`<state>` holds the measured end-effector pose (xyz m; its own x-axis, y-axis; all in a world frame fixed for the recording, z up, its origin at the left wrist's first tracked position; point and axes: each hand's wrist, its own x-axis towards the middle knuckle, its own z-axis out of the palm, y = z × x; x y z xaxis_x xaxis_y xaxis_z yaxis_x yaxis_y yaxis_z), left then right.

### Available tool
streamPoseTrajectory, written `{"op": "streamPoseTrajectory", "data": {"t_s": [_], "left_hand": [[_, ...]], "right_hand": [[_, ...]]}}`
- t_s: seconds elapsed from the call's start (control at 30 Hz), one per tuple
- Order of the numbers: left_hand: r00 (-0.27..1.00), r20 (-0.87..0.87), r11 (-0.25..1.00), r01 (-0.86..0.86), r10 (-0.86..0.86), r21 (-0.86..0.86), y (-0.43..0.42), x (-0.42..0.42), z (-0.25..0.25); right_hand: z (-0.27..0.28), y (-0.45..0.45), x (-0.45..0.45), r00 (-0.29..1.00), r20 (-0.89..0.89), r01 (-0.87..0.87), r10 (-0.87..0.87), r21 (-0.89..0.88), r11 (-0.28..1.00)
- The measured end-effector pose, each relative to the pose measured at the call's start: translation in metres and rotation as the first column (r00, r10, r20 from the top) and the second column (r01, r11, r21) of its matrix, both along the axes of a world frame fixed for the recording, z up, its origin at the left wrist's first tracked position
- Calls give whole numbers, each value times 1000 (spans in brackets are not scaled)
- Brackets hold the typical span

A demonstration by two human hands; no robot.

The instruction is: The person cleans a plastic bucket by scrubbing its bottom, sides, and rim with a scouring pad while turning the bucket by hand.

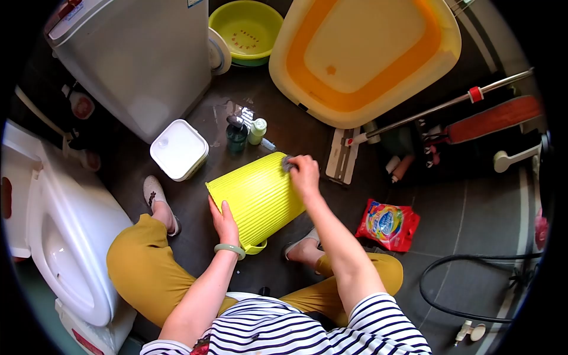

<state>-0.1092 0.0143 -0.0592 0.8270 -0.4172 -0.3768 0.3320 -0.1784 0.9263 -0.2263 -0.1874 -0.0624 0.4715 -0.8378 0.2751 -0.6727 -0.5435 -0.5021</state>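
Note:
A ribbed yellow bin (257,198) lies tilted on its side between my knees, its handle toward me. My left hand (223,222), with a green bangle at the wrist, grips the bin's left end, thumb on the ribbed side. A small dark grey scrubber (288,164) is pinched in my right hand (305,176) against the bin's upper right edge. Beyond the bin are a dark bottle (236,137) and a pale green bottle (257,131), both upright on the floor. To the left sits a square tub with a white lid (179,149).
A white toilet (77,254) is on the left, a grey appliance (136,59) behind. At the back stand a yellow-green basin (245,29) and an orange-and-cream folding tub (361,53). Rightward are a red packet (389,225), a floor squeegee (343,155) and a black hose (421,284).

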Motion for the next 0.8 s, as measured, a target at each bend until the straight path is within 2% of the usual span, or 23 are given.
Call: {"op": "streamPoseTrajectory", "data": {"t_s": [0.03,0.1,0.17,0.2,0.23,0.3,0.33,0.37,0.43,0.5,0.57,0.6,0.63,0.7,0.8], "left_hand": [[1000,-12,1000,-3,3,1,2,-3,0],[999,-37,1000,-9,9,4,6,-9,-2],[999,38,1000,3,-4,22,6,-11,-4],[998,68,1000,5,-6,22,4,-10,-5],[999,54,1000,-4,4,7,5,-11,-5],[999,30,1000,-17,18,-10,3,-14,-4],[1000,9,1000,-15,15,-24,4,-15,-3],[1000,-4,1000,-15,15,-20,8,-17,-1],[1000,3,1000,0,0,-11,9,-19,3],[999,35,1000,10,-9,-20,5,-13,4],[999,33,1000,16,-16,1,6,-15,-1],[999,30,1000,17,-17,7,5,-15,-1],[999,40,1000,21,-21,-4,6,-17,-1],[999,43,1000,26,-26,4,12,-21,-1],[999,44,999,28,-27,-21,10,-19,1]], "right_hand": [[6,12,2,997,-3,-81,81,-13,997],[13,13,0,996,-37,-84,83,-21,996],[4,-14,-8,998,-21,53,-53,-5,999],[6,-17,-6,992,-45,121,-118,71,990],[5,-14,-3,992,-41,120,-117,66,991],[5,3,1,1000,3,21,-21,4,1000],[13,14,0,997,-29,-73,73,8,997],[11,11,-2,996,-34,-78,79,17,997],[7,-4,-12,999,-35,-20,19,-37,999],[4,-17,-14,993,-42,110,-109,22,994],[5,-4,-11,997,-24,75,-75,-5,997],[7,3,-13,1000,-12,2,-3,-19,1000],[10,10,-15,996,24,-91,91,9,996],[11,5,-20,991,54,-126,123,45,991],[-1,-30,-36,999,15,45,-47,136,990]]}}
